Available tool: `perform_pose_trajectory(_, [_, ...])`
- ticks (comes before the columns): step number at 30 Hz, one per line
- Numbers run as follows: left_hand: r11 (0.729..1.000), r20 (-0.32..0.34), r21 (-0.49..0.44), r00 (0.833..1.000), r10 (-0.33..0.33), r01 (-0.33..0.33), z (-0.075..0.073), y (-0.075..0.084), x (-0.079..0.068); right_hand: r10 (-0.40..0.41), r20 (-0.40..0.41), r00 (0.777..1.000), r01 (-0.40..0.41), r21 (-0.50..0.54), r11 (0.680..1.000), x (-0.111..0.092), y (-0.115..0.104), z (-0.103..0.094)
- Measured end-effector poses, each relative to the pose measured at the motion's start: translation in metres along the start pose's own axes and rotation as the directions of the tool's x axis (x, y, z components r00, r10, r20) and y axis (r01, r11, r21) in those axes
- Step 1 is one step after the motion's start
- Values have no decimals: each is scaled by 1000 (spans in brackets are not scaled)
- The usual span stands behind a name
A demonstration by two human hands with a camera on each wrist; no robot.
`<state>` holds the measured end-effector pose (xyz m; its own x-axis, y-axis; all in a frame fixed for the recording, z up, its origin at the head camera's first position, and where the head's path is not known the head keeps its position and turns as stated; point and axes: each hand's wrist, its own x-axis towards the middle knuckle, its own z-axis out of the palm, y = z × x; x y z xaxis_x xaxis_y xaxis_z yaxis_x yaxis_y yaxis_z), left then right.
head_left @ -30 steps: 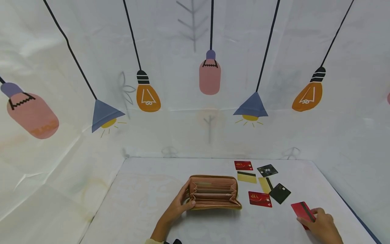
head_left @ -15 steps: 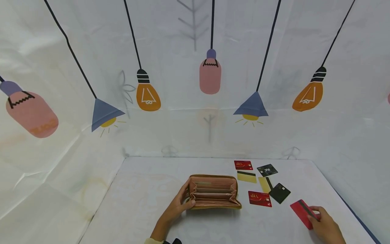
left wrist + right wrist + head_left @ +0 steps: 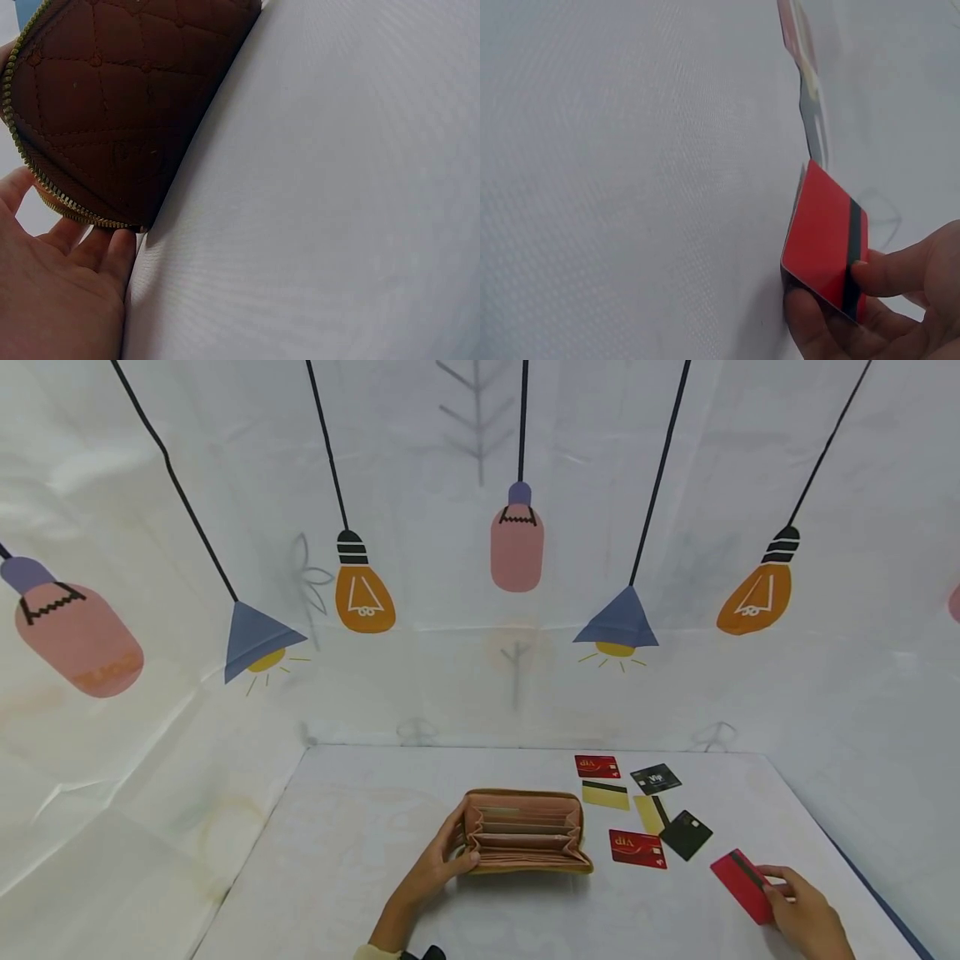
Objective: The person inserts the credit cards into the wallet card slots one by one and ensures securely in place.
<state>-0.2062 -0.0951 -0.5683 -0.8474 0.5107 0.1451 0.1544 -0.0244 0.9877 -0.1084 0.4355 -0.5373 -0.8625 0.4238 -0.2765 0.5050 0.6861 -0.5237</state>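
A brown zip-around wallet [image 3: 528, 831] lies unzipped on the table, its pink inner pockets facing up. My left hand [image 3: 438, 864] grips its left end, thumb at the front corner. In the left wrist view, the quilted outside of the wallet [image 3: 112, 90] and its gold zipper teeth [image 3: 52, 191] show, with fingers [image 3: 116, 255] curled under the edge. Over at the right, my right hand [image 3: 810, 910] pinches a red card [image 3: 742, 881] with a dark stripe. The right wrist view has the thumb on the striped face of that card [image 3: 821, 225] and the fingers beneath, tilted close over the table.
Between wallet and right hand lie several cards: two red VIP cards [image 3: 637, 849], a black VIP card [image 3: 656, 779], a dark card [image 3: 686, 835], and two gold ones [image 3: 605, 795], one partly under the dark card. A white wall with printed lamps stands behind the table [image 3: 360, 810].
The right hand has shifted its hold on the red card, with thumb and fingers moving toward its right edge, and more of the card shows. The left hand and wallet stay put.
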Motion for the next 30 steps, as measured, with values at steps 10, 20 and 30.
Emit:
perform_pose_trajectory(10, [1000,3,-6,1000,-6,6,0,0,0,-64,26,998,63,44,997,1,1,-3])
perform_pose_trajectory(20, [1000,12,0,1000,7,-7,-1,0,0,-158,38,987,146,215,966,-11,-32,-5])
perform_pose_trajectory(30, [1000,11,9,1000,8,-9,-2,-1,0,-235,33,972,221,231,947,-17,-71,1])
